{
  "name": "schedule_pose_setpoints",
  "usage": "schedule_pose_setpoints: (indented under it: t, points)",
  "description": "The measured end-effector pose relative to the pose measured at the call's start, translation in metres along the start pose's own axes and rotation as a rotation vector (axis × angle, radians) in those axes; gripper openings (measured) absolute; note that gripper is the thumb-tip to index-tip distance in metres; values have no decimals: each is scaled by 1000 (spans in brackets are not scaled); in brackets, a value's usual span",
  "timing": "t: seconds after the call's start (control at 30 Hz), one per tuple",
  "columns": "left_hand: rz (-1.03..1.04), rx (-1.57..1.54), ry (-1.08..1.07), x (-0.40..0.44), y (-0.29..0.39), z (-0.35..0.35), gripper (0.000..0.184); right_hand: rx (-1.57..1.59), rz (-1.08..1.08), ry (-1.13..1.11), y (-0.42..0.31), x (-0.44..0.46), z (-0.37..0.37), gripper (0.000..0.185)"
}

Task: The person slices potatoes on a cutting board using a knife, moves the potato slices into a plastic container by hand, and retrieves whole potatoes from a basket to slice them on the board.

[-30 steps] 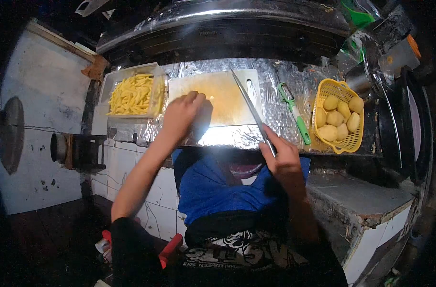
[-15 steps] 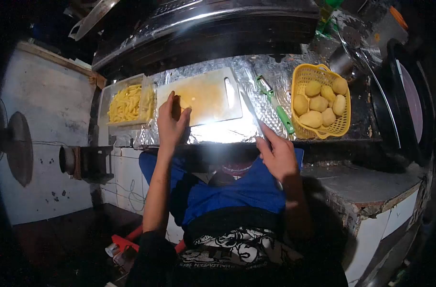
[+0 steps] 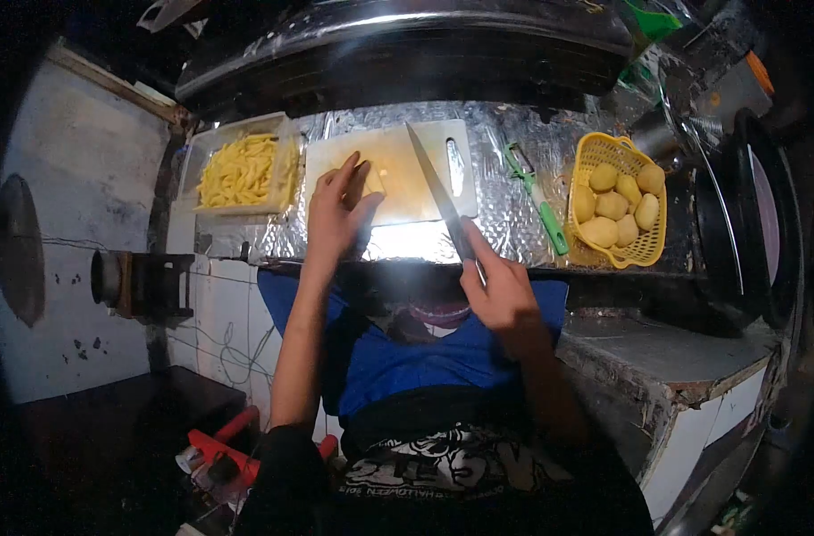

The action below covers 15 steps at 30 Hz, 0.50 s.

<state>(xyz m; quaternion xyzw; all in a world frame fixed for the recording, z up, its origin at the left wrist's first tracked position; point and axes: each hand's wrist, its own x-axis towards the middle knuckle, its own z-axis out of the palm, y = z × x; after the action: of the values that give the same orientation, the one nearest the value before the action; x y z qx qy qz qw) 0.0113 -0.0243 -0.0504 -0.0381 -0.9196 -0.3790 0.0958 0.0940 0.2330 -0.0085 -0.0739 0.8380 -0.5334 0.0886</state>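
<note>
Dim kitchen, viewed from above through a wide, curved lens. At left, a scuffed pale wall with dark marks, edged above by wooden trim. Below the foil-covered surface, white wall tiles. Behind, a long, glossy black panel. At right, a worn gray ledge with a white tiled side. Bright glare on foil; deep shadow around the edges.
</note>
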Motion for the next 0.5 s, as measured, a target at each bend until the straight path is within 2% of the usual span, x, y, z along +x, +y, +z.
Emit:
schedule_pose_setpoints:
  t: [0.03, 0.1, 0.13, 0.17, 0.2, 0.33, 0.4, 0.43, 0.5]
  points:
    - [-9, -9, 5, 2, -1, 2, 65, -29, -21, -22, 2, 3, 4, 66]
    - [108, 76, -41, 5, -3, 5, 65, -96, 24, -51, -10, 13, 9, 68]
    - [100, 69, -34, 4, -5, 5, 65, -155, 65, -68, -15, 17, 11, 70]
    - [99, -55, 6, 5, -6, 5, 66, -178, 79, -82, -13, 22, 15, 71]
    - [99, -178, 44, 5, -8, 5, 67, -185, 79, -86, -16, 25, 17, 71]
    - [61, -185, 105, 3, -15, 7, 63, -205, 113, -131, -22, 35, 24, 68]
    - [242, 52, 106, 5, -14, 9, 56, -200, 113, -132, -20, 39, 27, 66]
    - [249, 69, 103, 6, -11, 9, 48, -191, 132, -131, -20, 40, 27, 66]
    - [268, 105, 106, 4, -8, 10, 48, -209, 137, -111, -14, 40, 26, 64]
